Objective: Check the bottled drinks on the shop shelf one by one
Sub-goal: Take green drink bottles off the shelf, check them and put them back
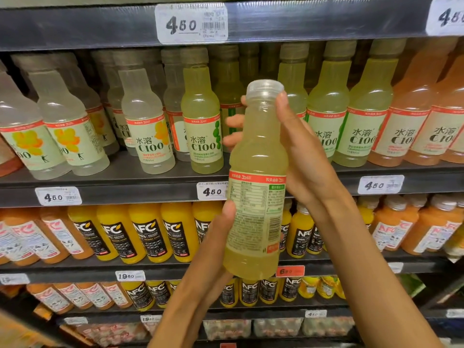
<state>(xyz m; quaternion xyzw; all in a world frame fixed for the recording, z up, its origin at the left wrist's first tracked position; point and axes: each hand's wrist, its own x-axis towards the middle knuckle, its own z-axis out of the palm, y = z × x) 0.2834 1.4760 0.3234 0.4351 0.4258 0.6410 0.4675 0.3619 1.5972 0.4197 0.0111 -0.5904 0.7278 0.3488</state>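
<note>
pale yellow-green juice fills the bottle being checked, which is held upright in front of the shelves, off the middle shelf, with its back label of fine print turned toward the camera. the right hand wraps the neck and shoulder from the right, thumb up beside the clear cap and fingertips showing past the bottle's left side. the left hand holds the lower body from the left, thumb lying against the label edge and palm under the base; how its other fingers curl behind the bottle is hidden. the likeliest slip, as i judge it, comes when turning the bottle to read another face: the plastic looks smooth and the right hand's hold sits on the tapering neck, so if the left hand lets go first the bottle could slide down or swing. putting it back carries a second risk: the gap it belongs in lies just beside the green c100 bottle at the shelf front, and a nudge from the knuckles could tip that neighbour off the edge onto the orange nfc bottles row below.
</note>
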